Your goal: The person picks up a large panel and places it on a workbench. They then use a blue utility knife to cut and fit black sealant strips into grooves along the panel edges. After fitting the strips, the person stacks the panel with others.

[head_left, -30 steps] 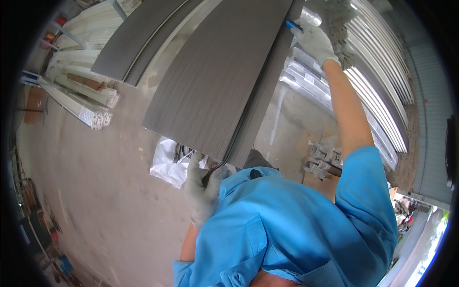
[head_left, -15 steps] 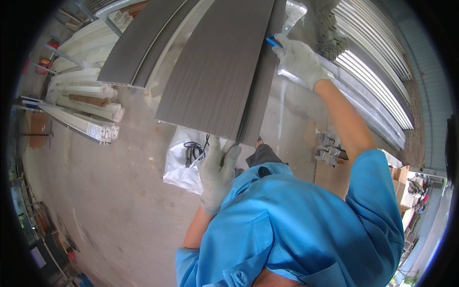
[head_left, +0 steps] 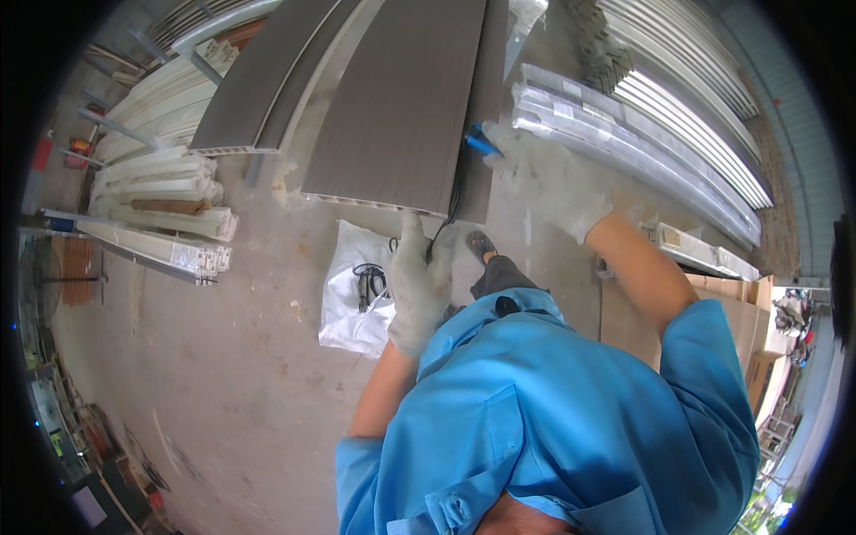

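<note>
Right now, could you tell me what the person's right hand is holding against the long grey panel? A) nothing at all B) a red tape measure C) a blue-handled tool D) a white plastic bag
C: the gloved right hand is closed on a blue-handled tool at the right edge of the long grey panel, while the white plastic bag lies on the concrete floor.

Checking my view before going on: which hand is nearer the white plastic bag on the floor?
Left. The left hand hangs just beside the white plastic bag, at its right edge. The right hand is up by the grey panel, holding a blue tool.
</note>
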A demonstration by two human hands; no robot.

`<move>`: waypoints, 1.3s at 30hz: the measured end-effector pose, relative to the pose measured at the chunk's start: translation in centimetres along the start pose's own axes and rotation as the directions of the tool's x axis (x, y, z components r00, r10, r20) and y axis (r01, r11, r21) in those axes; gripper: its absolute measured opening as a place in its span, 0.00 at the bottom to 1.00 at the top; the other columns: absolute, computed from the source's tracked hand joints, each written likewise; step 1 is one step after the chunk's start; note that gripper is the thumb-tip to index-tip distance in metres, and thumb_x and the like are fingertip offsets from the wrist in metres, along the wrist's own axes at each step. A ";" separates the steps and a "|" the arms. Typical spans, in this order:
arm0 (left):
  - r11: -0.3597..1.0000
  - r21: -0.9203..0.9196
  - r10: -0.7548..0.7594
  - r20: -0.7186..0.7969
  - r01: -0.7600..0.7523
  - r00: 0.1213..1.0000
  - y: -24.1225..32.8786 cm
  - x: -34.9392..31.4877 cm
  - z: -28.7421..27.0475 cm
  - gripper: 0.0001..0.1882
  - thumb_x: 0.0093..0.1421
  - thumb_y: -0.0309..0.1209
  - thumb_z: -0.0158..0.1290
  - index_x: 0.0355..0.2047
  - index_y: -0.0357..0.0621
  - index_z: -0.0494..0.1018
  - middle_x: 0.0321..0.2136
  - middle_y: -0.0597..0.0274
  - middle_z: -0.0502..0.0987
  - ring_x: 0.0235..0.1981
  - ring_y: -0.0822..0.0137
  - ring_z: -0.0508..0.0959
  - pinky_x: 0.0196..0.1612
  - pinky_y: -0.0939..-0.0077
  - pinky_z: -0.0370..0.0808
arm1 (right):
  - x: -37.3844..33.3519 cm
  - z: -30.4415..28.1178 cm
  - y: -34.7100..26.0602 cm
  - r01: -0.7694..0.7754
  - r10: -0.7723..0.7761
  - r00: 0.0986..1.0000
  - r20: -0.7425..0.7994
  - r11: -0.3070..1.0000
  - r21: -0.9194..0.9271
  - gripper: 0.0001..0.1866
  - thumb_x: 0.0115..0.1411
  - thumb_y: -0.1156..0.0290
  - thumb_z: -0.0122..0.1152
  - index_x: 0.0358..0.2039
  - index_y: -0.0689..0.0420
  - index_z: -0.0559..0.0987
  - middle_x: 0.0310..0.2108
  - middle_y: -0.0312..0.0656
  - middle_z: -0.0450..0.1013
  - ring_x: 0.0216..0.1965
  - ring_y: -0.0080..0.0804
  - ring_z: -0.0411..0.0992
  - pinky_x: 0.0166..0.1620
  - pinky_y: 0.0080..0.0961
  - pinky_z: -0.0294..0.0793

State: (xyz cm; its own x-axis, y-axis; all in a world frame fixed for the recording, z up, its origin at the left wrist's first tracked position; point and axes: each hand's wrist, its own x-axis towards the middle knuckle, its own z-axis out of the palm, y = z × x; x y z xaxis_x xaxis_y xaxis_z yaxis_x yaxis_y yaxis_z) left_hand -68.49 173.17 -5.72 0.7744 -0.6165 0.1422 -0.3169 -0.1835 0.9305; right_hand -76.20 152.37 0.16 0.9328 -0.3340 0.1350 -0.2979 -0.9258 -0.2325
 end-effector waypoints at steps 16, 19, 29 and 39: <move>0.994 0.090 0.066 -0.096 -0.057 0.993 -0.4 -1.5 -0.4 0.16 0.68 0.36 0.56 0.49 0.36 0.77 0.17 0.53 0.74 0.17 0.56 0.72 0.25 0.64 0.69 | -3.3 0.7 -2.5 0.044 -0.039 0.984 -0.176 0.999 0.021 0.22 0.66 0.62 0.58 0.59 0.51 0.74 0.35 0.51 0.76 0.40 0.53 0.75 0.43 0.45 0.75; 0.998 0.065 -0.013 -0.043 0.016 0.999 -0.1 -1.8 -0.3 0.11 0.66 0.34 0.58 0.40 0.38 0.80 0.25 0.49 0.78 0.23 0.57 0.76 0.30 0.64 0.71 | -2.7 0.7 -1.9 0.016 -0.013 0.986 -0.166 1.000 0.016 0.22 0.66 0.61 0.60 0.59 0.50 0.75 0.35 0.50 0.76 0.41 0.51 0.75 0.45 0.45 0.75; 0.885 0.321 0.367 -0.037 -0.337 0.929 0.2 -0.7 -0.7 0.09 0.59 0.28 0.61 0.29 0.32 0.79 0.43 0.35 0.78 0.47 0.44 0.78 0.44 0.55 0.74 | -2.3 1.0 -1.9 0.015 -0.010 0.987 -0.159 0.999 0.032 0.21 0.66 0.62 0.59 0.58 0.50 0.75 0.39 0.46 0.78 0.41 0.47 0.76 0.43 0.45 0.75; 0.934 0.187 0.315 -0.019 -0.306 0.949 0.6 -0.4 -0.8 0.06 0.57 0.25 0.62 0.32 0.32 0.82 0.43 0.42 0.81 0.58 0.43 0.76 0.54 0.58 0.74 | -4.8 0.9 -5.2 0.090 -0.112 0.981 -0.157 0.986 -0.141 0.23 0.65 0.66 0.56 0.60 0.58 0.73 0.30 0.53 0.77 0.26 0.52 0.79 0.31 0.42 0.80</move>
State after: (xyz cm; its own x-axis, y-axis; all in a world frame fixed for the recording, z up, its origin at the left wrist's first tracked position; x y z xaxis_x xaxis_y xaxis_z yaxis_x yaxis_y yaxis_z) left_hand -68.60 173.88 -4.93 0.6454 -0.6286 0.4340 -0.6352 -0.1260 0.7620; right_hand -79.01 158.91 -0.13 0.9169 -0.2515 0.3098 -0.2379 -0.9678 -0.0816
